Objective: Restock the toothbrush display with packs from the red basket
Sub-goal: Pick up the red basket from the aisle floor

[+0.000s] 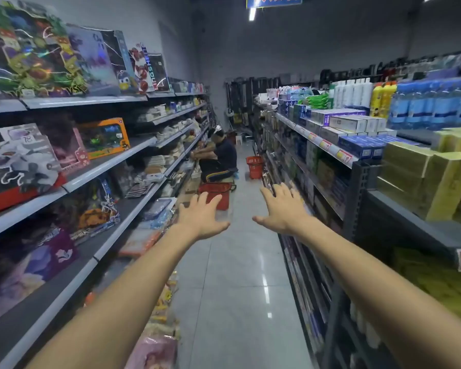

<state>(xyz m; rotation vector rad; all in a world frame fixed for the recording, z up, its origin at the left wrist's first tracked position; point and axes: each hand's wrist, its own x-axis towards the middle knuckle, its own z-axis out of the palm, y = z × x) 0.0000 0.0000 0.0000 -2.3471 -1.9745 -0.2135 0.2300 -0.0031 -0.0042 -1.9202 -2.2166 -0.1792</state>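
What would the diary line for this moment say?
left hand: open, empty | right hand: open, empty | both stretched forward over the aisle | red baskets on floor ahead | no pack held

Readable text is sparse. A toy box (pixel 147 67) on the top left shelf carries vertical lettering, legible part "INGSHENG"; first letter is cut off by the neighbouring box. A white-robot toy box (pixel 19 158) on the second left shelf has a handwritten "78" near its top. The blue hanging sign (pixel 274 0) at the ceiling shows red characters, cropped by the frame edge, not legible. Red-and-yellow shelf price tags (pixel 343 156) on the right-hand shelving are too blurred to read. Other packaging print is too small to make out.
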